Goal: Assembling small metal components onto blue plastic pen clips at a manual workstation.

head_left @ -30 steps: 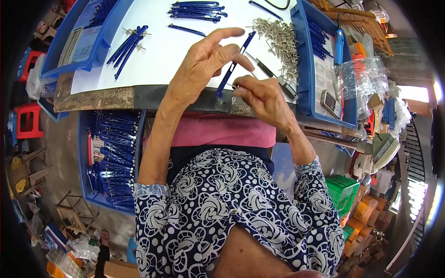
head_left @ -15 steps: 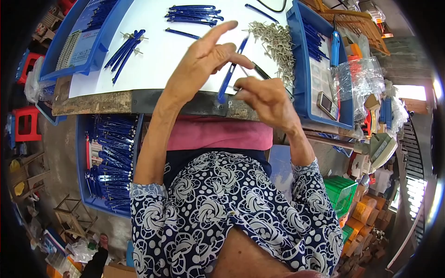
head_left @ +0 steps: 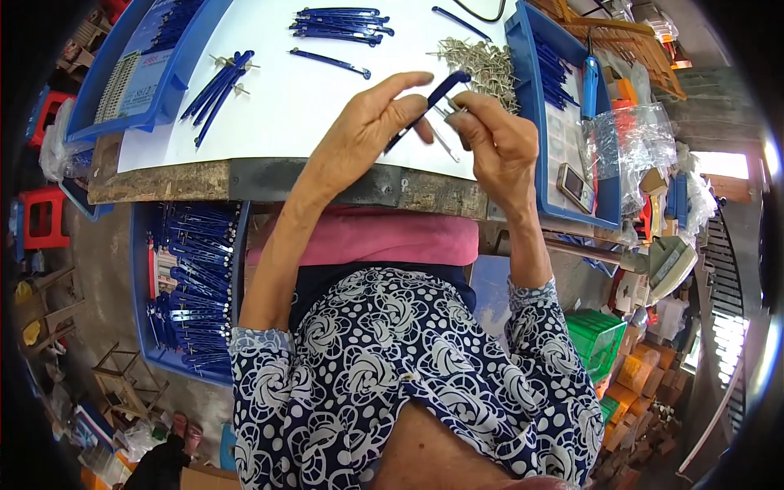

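Observation:
My left hand (head_left: 363, 135) pinches a slim dark-blue bar (head_left: 447, 84) between thumb and fingers, tilted with its rounded end up to the right. My right hand (head_left: 500, 145) is closed at the bar's upper part, thumb and forefinger pinched on a small metal piece, mostly hidden. Below the two hands shows a thin silver strip (head_left: 445, 143); I cannot tell whether it is held. Beyond my right hand lies a heap of metal pins with round heads (head_left: 482, 69). A single blue bar (head_left: 331, 63) lies near a stack of similar bars (head_left: 339, 26).
A few crossed blue bars with pins (head_left: 219, 94) lie at the left of the white-covered table (head_left: 261, 114). Blue trays stand at the left (head_left: 122, 122) and right (head_left: 535, 175). Another blue bin (head_left: 192, 367), full of blue bars, sits below the table's edge.
The blue bar has swung so its rounded end points up to the right. My right hand has moved up and right; my left hand has shifted slightly right and down.

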### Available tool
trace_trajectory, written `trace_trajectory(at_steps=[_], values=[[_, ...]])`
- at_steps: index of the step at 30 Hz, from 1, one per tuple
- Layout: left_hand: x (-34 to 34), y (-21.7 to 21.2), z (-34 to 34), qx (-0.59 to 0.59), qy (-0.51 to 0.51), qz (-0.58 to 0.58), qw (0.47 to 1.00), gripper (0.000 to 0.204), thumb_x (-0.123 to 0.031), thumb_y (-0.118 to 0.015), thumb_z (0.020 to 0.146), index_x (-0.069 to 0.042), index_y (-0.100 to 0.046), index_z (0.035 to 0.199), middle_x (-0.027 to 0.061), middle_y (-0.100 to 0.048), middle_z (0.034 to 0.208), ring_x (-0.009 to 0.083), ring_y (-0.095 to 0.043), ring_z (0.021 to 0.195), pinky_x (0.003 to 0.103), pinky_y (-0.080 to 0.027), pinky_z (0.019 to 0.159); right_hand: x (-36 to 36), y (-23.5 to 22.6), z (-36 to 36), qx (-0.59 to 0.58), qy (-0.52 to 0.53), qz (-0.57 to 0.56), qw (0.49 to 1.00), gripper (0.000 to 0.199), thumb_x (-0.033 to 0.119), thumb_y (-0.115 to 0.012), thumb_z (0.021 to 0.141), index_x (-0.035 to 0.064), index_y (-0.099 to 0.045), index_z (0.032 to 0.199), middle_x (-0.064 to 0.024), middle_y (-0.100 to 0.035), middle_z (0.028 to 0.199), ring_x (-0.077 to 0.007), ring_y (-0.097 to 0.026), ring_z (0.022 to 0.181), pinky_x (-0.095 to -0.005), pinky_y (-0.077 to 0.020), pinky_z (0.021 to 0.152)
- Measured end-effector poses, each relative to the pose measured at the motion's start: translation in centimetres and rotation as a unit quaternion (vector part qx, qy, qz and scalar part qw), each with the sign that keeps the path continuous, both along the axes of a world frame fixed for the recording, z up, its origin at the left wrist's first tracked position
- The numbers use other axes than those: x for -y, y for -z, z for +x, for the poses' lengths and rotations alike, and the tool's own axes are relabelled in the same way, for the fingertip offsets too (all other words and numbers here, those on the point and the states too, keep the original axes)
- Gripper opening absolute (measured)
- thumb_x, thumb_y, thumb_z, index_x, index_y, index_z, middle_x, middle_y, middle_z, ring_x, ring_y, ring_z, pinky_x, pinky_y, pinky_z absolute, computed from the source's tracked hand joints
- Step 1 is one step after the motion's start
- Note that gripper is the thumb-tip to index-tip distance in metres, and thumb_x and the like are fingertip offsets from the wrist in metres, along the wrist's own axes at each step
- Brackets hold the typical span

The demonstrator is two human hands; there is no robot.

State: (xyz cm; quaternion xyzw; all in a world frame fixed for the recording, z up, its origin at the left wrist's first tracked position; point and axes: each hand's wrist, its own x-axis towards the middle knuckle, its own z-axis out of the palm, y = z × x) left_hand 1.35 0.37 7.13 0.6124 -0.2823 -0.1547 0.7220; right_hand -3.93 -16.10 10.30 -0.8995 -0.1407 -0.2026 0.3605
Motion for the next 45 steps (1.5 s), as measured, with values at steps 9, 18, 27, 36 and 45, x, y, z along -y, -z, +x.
trace_trajectory(at_steps=[9,18,27,36,45], values=[[0.1,0.3,-1.2,-0.011,-0.052,0.121,0.991,0.022,-0.018,-0.056,0.084,0.001,-0.054,0.096,-0.0023,-0.045,0.048,0.0022,-0.038,0.044,0.019,-0.027,0.041,-0.1,4.4,0.9,0.061,0.011,-0.035,0.997,0.017,0.000,-0.061,0.075,-0.0006,-0.059,0.092,-0.0088,-0.061,0.071,-0.0108,-0.057,0.058,-0.0222,-0.0436,0.051],[-0.1,0.5,-1.5,0.050,-0.102,0.177,0.978,0.018,-0.014,-0.059,0.081,0.000,-0.056,0.090,-0.0038,-0.040,0.046,0.0029,-0.033,0.044,0.021,-0.023,0.041,-0.8,5.5,1.1,-0.063,0.005,0.132,0.989,0.017,0.001,-0.062,0.075,0.0008,-0.059,0.091,-0.0055,-0.057,0.068,-0.0095,-0.052,0.057,-0.0225,-0.0406,0.051],[-0.3,0.6,-1.7,0.068,-0.110,0.194,0.972,0.015,-0.010,-0.058,0.079,0.000,-0.057,0.090,-0.0025,-0.038,0.046,0.0042,-0.031,0.044,0.023,-0.024,0.042,-0.5,6.4,1.2,-0.039,-0.009,0.093,0.995,0.019,0.000,-0.060,0.076,0.0019,-0.060,0.095,-0.0054,-0.054,0.067,-0.0106,-0.048,0.057,-0.0238,-0.0397,0.051],[-1.0,1.4,-1.0,0.053,-0.107,0.188,0.975,0.012,-0.010,-0.055,0.077,-0.002,-0.057,0.086,0.0012,-0.038,0.045,0.0086,-0.032,0.042,0.027,-0.026,0.042,-0.7,5.3,1.3,-0.184,-0.030,0.187,0.965,0.016,0.006,-0.058,0.079,0.0001,-0.060,0.095,-0.0006,-0.052,0.064,-0.0064,-0.044,0.054,-0.0209,-0.0369,0.049],[-1.6,1.8,-1.0,0.025,-0.118,0.174,0.977,0.012,-0.012,-0.055,0.076,-0.003,-0.058,0.084,0.0036,-0.041,0.043,0.0107,-0.033,0.040,0.029,-0.028,0.042,-1.8,6.0,1.7,-0.191,0.024,0.233,0.953,0.024,0.010,-0.066,0.076,-0.0022,-0.057,0.095,-0.0013,-0.055,0.064,-0.0040,-0.043,0.051,-0.0175,-0.0336,0.044]])
